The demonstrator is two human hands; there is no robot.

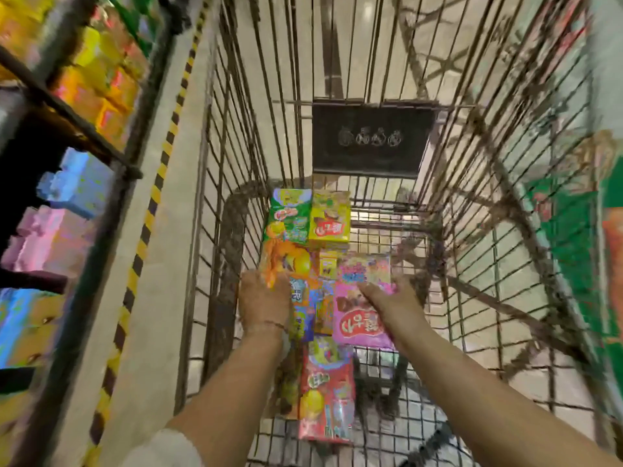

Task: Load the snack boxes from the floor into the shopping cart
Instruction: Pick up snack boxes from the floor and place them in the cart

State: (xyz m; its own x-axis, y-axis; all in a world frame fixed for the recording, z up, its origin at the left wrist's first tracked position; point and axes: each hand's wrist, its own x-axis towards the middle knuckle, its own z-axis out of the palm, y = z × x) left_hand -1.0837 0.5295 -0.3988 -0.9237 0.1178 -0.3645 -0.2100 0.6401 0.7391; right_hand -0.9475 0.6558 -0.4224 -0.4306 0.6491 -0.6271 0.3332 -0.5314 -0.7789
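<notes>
I look down into a rusty wire shopping cart (pixel 472 230). Several snack boxes lie along the left of its floor: a green box (pixel 290 215) and a yellow box (pixel 330 217) at the far end, an orange box (pixel 286 262) and a pink box (pixel 360 305) in the middle, a red box (pixel 327 392) nearest me. My left hand (pixel 263 299) holds the near corner of the orange box, fingers curled over it. My right hand (pixel 391 303) lies on the pink box with its fingers spread over the top.
Store shelves (pixel 67 163) packed with coloured boxes stand to the left, beyond a yellow-and-black striped floor line (pixel 148 214). A black plate (pixel 371 139) hangs on the cart's far wall. Green packaging (pixel 580 251) shows outside the right wall. The cart's right half holds bare wire floor.
</notes>
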